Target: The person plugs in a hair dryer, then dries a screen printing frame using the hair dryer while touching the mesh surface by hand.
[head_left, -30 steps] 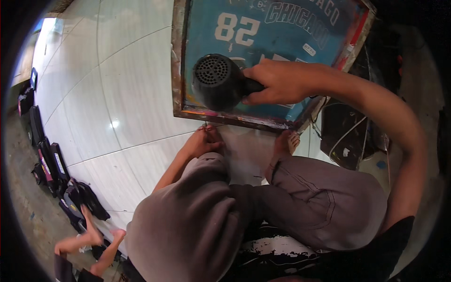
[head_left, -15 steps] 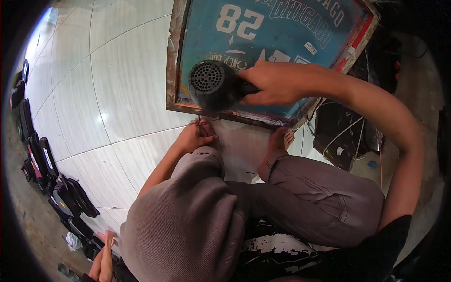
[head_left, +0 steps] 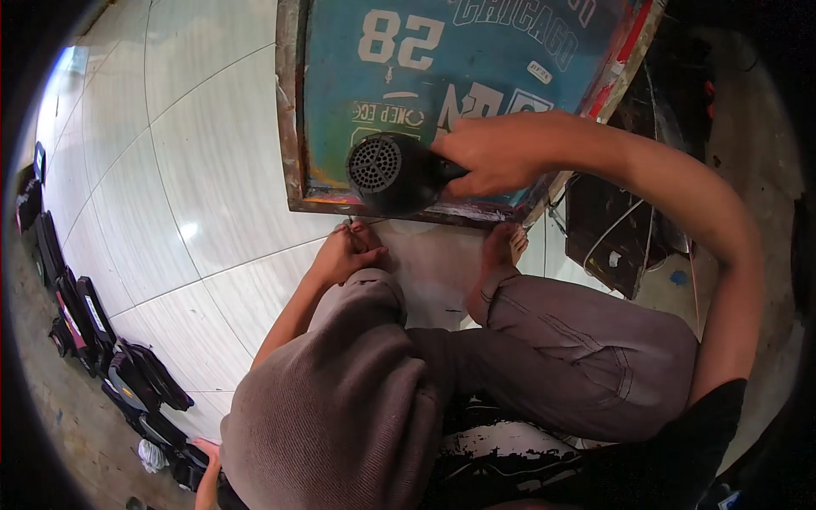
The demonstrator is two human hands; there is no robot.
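Observation:
My right hand (head_left: 480, 157) is wrapped round the handle of a black hair dryer (head_left: 393, 177). The dryer's round perforated back faces up, over the near left corner of a screen-printing frame (head_left: 292, 127). Stretched inside the worn wooden frame is a blue-green mesh (head_left: 408, 81) with pale letter and number shapes. Down by my left foot (head_left: 367, 236), my left hand (head_left: 340, 257) rests with its fingers curled. A thin dark tip shows just above those fingers; what it belongs to is hidden.
White tiles (head_left: 212, 161) cover the floor. Several black objects (head_left: 127, 365) lie in a row at the left, near another person's arm (head_left: 206, 480). To the right are a dark board (head_left: 605, 229) and a pale cable (head_left: 614, 228). My right foot (head_left: 501, 246) is near the frame's edge.
The view has shifted, so the frame sits farther left and slightly higher. The hair dryer has moved a little nearer to me, still in my right hand. My left hand stays by my foot.

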